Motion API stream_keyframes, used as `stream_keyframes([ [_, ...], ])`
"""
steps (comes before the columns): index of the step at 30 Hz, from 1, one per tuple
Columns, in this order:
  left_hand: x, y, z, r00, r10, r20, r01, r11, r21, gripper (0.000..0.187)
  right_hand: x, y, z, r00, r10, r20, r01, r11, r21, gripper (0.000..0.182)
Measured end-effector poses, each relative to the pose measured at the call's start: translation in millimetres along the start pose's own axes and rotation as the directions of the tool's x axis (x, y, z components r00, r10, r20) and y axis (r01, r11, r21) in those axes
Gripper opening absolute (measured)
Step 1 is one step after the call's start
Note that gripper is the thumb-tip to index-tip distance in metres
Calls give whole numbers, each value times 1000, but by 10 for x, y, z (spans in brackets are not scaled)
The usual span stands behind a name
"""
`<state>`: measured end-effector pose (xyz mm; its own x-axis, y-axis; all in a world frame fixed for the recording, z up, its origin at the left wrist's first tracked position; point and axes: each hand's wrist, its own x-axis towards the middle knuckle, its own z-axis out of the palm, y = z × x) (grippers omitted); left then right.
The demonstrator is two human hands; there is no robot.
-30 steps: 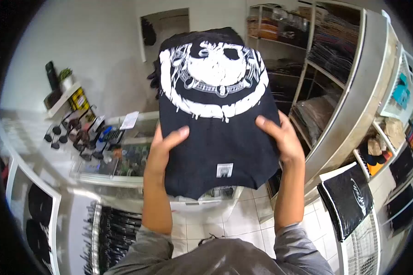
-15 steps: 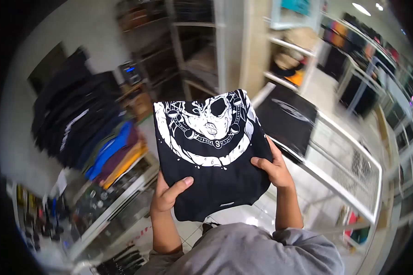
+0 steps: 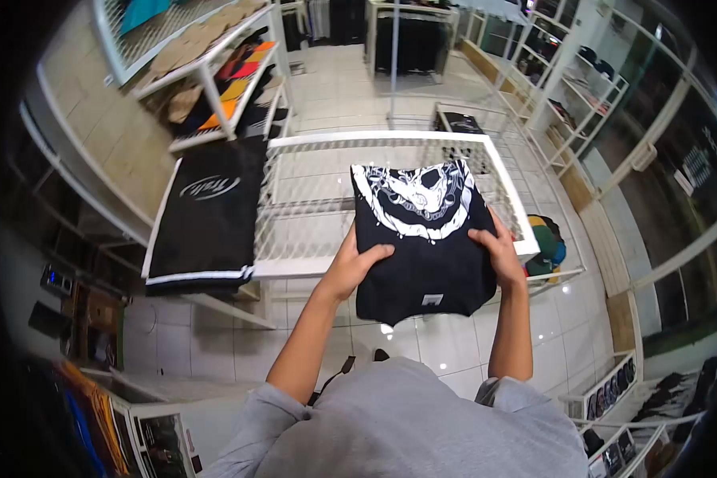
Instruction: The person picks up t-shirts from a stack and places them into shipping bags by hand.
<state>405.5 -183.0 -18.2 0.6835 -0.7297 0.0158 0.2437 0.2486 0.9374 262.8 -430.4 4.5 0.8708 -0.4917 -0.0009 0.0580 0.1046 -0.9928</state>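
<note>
A folded black shirt (image 3: pixel 426 267) with a white skull print is held up between both hands, its printed end farthest from me. Around its left edge my left hand (image 3: pixel 354 263) is closed, thumb on top and fingers hidden underneath. My right hand (image 3: pixel 498 253) grips the opposite edge in the same way. The shirt hangs over the near edge of a white mesh-topped table (image 3: pixel 311 268). On that table's left end lies a flat black garment (image 3: pixel 207 203) with an oval white logo.
Shelves (image 3: pixel 215 103) with folded coloured clothes stand at the upper left. Beyond the table is a rack of dark clothes (image 3: pixel 410 48). Coloured items (image 3: pixel 543 247) sit low at the table's right. Glass doors (image 3: pixel 653 159) line the right side.
The view has swung right, from the stacked clothes at the left to the mesh table, now in front of me. Both hands still hold the shirt, now over the table's edge.
</note>
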Motion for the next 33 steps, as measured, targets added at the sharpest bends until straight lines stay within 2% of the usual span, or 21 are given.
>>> stream_keyframes([
  [3, 640, -24, 388, 996, -50, 72, 56, 995, -80, 70, 352, -241, -560, 997, -33, -72, 30, 999, -41, 65],
  [4, 814, -12, 519, 999, 16, 46, -14, 999, -29, 69, 493, -333, -732, 995, -59, -86, 55, 997, -53, 64],
  [6, 1194, -109, 645, 997, 29, 77, -25, 998, -52, 70, 680, -563, -933, 996, -53, -76, 48, 997, -54, 62],
  [8, 1380, -338, 686, 996, 16, 85, -13, 999, -37, 71, 1100, -226, -1464, 987, -67, -146, 3, 918, -396, 68],
  [9, 1391, -440, 677, 995, -96, -38, 100, 984, 147, 70, 1278, 6, -1765, 981, -70, -180, -50, 809, -586, 73],
  [10, 1400, -467, 685, 969, -172, -176, 221, 923, 316, 68, 1211, 37, -1789, 975, -38, -220, -119, 746, -655, 77],
  [11, 1355, -511, 690, 971, -170, -166, 216, 922, 321, 68, 1125, 99, -1779, 965, -14, -262, -184, 675, -714, 81],
  [12, 1242, -573, 688, 986, -70, -150, 129, 891, 435, 66, 971, 26, -1683, 969, -9, -247, -184, 639, -746, 80],
  [13, 1120, -599, 678, 991, 26, -128, 48, 842, 538, 64, 898, 144, -1672, 960, -153, -234, -87, 632, -770, 77],
  [14, 1001, -604, 633, 991, 24, -133, 51, 845, 533, 64, 818, 236, -1679, 925, -263, -274, -93, 543, -835, 71],
  [15, 832, -493, 606, 993, 103, -49, -55, 810, 583, 60, 712, 239, -1568, 881, -373, -292, -107, 445, -889, 65],
  [16, 674, -370, 556, 983, 180, 37, -163, 762, 626, 56, 604, 209, -1407, 886, -369, -281, -100, 440, -892, 65],
  [18, 329, -174, 382, 991, 133, -13, -96, 780, 619, 51, 399, 143, -959, 735, -635, -239, -38, 313, -949, 52],
  [19, 198, -83, 268, 995, 88, -50, -39, 793, 608, 47, 357, 156, -706, 696, -694, -183, 119, 363, -924, 42],
  [21, -45, 80, -15, 974, 145, -177, -3, 781, 624, 44, 223, 157, -57, 782, -583, -220, 288, 651, -702, 33],
  [23, -290, 262, -321, 926, 212, -314, 39, 770, 636, 41, 178, 266, 561, 860, -486, -156, 321, 754, -573, 24],
  [25, -493, 489, -638, 787, 464, -407, 64, 594, 802, 31, 164, 260, 1146, 941, -340, 6, 298, 817, -493, 21],
  [27, -664, 731, -910, 708, 559, -432, 121, 506, 854, 23, 258, 374, 1664, 944, -283, 169, 329, 853, -405, 22],
  [28, -756, 810, -1063, 687, 593, -421, 172, 430, 886, 20, 322, 421, 1916, 934, -281, 222, 349, 855, -384, 22],
  [29, -824, 834, -1269, 667, 654, -358, 237, 269, 933, 18, 418, 478, 2156, 921, -282, 269, 368, 855, -364, 22],
  [33, -986, 782, -1838, 647, 678, -348, 357, 134, 925, 17, 879, 653, 3046, 879, -300, 372, 439, 813, -383, 28],
])
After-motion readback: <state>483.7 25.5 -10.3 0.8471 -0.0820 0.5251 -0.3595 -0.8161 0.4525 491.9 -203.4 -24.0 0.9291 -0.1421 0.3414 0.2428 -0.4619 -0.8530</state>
